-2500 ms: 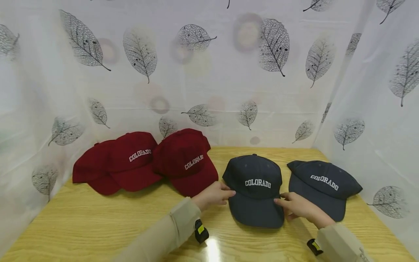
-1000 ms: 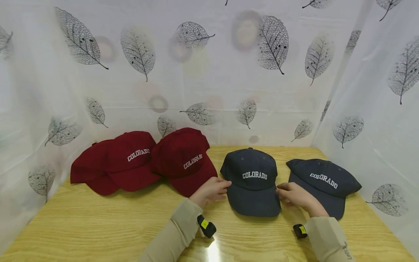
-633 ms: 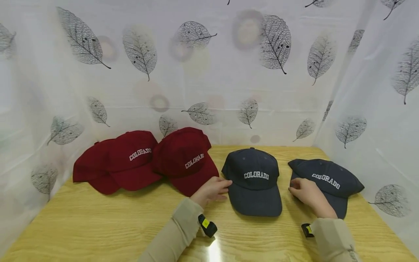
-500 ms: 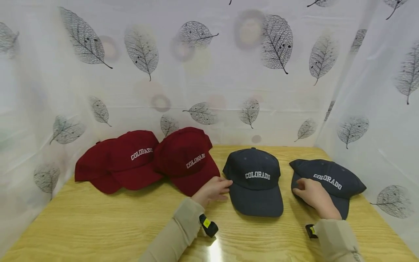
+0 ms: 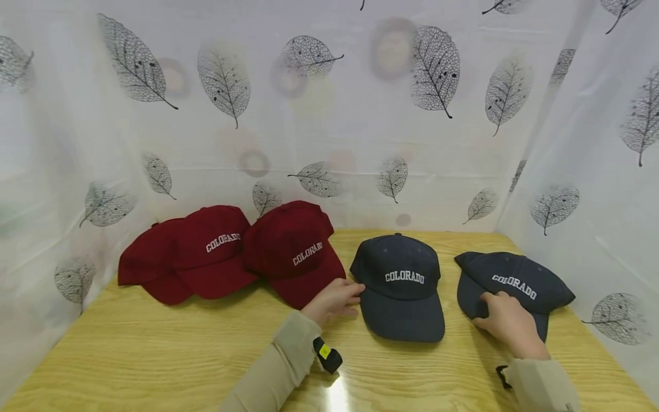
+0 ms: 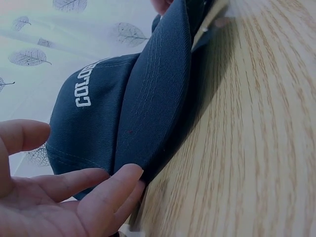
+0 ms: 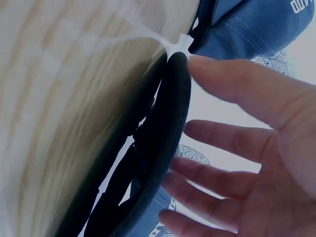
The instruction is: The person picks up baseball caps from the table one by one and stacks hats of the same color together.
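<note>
Right fingers: you are holding them apart from the thumb, loosely spread, not closing round anything. The tips are meeting the brim of the right navy cap, or very nearly; the right wrist view is showing that brim dark and edge-on, so contact along it is hard to confirm. Left fingers: relaxed, mostly straight, thumb apart; you are touching the left edge of the central navy cap's brim without pinching it.

Key relation: the right navy cap is lying under and just beyond your right hand. Its long axis is running aslant, from far left to near right; the brim is pointing toward you and somewhat left, the crown sitting past your fingers. Your right hand is the nearer one; your left hand is resting well apart, with the central navy cap standing between, its brim facing you almost squarely.

Farther left, three red caps are lying in an overlapping row: near red cap, middle red cap, end red cap. All five are resting on the wood-grain surface, a leaf-printed curtain hanging behind.
</note>
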Action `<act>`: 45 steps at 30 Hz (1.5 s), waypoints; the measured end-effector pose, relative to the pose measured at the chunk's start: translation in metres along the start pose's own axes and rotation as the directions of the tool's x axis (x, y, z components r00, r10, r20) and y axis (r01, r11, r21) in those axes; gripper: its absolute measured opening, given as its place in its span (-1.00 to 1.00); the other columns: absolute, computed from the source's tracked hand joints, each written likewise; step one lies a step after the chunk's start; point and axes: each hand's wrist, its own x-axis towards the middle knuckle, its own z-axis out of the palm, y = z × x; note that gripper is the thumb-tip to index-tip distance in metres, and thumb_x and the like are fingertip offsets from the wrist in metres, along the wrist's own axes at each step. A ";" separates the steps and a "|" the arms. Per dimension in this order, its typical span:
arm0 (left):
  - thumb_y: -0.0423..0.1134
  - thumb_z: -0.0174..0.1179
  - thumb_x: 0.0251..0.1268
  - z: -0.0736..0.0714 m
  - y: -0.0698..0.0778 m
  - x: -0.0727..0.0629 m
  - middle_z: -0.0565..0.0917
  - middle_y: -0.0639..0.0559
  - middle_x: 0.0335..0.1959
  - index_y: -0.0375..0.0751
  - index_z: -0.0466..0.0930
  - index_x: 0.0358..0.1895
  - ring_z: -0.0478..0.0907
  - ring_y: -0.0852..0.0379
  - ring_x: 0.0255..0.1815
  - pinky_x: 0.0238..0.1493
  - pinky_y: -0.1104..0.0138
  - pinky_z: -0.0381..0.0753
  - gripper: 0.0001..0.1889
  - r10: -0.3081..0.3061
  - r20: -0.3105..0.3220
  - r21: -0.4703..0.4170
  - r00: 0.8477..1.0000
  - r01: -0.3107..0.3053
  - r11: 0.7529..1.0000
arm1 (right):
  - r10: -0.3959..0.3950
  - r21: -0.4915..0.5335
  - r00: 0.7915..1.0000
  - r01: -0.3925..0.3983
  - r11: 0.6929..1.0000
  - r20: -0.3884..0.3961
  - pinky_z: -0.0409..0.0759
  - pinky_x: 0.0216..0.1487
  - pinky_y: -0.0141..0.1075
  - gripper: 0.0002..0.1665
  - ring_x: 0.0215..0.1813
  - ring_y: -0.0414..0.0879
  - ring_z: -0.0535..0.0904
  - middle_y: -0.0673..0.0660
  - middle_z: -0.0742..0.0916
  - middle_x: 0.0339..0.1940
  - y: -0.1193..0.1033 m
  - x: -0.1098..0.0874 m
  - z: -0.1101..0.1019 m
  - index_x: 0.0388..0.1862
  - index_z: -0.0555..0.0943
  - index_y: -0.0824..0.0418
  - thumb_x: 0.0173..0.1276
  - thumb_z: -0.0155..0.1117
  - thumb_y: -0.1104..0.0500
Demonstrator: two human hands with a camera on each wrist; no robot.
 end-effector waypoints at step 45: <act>-0.23 -0.02 0.30 -0.002 0.000 0.000 0.22 -0.34 0.22 -0.53 0.04 0.26 0.26 -0.20 0.17 -0.08 0.08 0.44 -0.42 0.000 0.000 0.026 1.000 0.000 1.000 | -0.127 -0.064 0.600 0.125 0.990 -0.790 0.42 -0.38 0.10 -0.66 -0.29 0.32 0.49 0.37 0.62 -0.27 -0.014 -0.008 -0.018 -0.20 0.56 0.44 0.07 -0.06 0.57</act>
